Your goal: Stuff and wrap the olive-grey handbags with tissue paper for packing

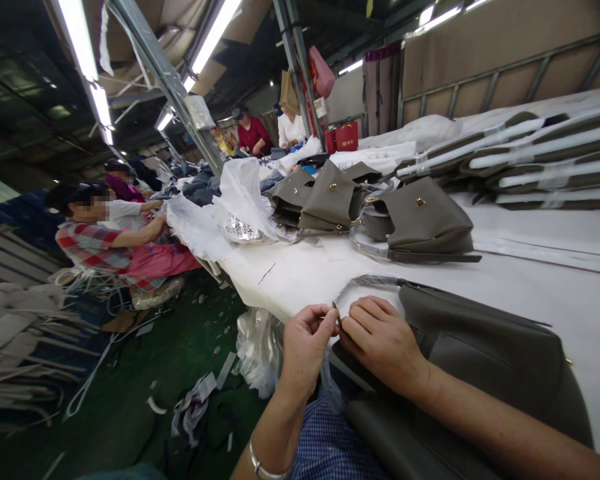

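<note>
A large dark olive bag [500, 347] lies at the near right edge of the white table, with a plastic-wrapped strap [365, 283] curving from its left end. Both hands meet at that strap. My left hand [311, 337], a bracelet on its wrist, pinches the strap's end between thumb and forefinger, by a small gold-coloured piece. Right beside it, my right hand [380, 340] has its fingers curled round the same strap end, and its forearm crosses over the bag. What lies under the right fingers is hidden.
Finished-looking olive bags [425, 217] stand further back on the white table [290, 273]. Wrapped olive pieces [545, 157] are stacked at the back right. A clear plastic bag [260, 347] hangs at the table edge. A person in a checked shirt [93, 247] sits at the left; others work behind.
</note>
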### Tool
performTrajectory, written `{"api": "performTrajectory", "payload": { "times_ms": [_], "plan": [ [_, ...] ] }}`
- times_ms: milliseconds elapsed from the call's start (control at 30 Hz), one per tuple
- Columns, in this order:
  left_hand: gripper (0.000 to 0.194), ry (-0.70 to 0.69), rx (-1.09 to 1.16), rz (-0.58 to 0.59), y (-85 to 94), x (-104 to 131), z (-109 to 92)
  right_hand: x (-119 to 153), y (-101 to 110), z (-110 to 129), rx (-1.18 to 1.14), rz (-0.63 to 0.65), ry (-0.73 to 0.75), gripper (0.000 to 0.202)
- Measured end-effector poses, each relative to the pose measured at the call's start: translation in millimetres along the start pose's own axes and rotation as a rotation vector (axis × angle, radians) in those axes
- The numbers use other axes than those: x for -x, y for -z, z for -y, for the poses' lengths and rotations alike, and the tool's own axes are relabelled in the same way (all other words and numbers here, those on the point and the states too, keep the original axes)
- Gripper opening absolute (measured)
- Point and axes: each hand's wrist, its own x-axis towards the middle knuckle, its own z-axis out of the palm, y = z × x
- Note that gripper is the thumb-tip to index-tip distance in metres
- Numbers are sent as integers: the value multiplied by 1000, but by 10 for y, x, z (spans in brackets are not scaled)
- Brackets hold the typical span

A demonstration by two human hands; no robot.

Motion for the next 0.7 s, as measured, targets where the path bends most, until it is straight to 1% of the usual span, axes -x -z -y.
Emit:
{"api": "performTrajectory", "payload": {
  "times_ms": [100, 200, 267, 333, 400, 500, 533, 600, 700],
  "plan": [
    [22, -22, 17, -16, -27, 13, 39, -36, 15, -36, -143, -2, -155, 16],
    [22, -73, -14, -49, -4, -14, 90, -83, 39, -110, -384, -16, -267, 12],
    [24, -144, -74, -100, 47, -54, 96, -108, 48, -175, -530, 21, -304, 10],
    [27, -223, -141, -126, 117, -103, 62, -121, 45, -243, -634, 89, -334, 11],
    [28, -275, -203, -70, 191, -152, -3, -127, 35, -302, -723, 160, -346, 13],
    [25, -285, -295, 91, 289, -217, -121, -135, 34, -359, -821, 238, -345, 17],
    [24, -284, -326, 127, 317, -239, -159, -140, 40, -368, -839, 255, -344, 18],
    [23, -289, -397, 163, 367, -289, -235, -154, 59, -378, -852, 275, -338, 20],
    [22, -342, -545, 249, 430, -388, -361, -174, 84, -385, -854, 300, -318, 22]
  ]
}}
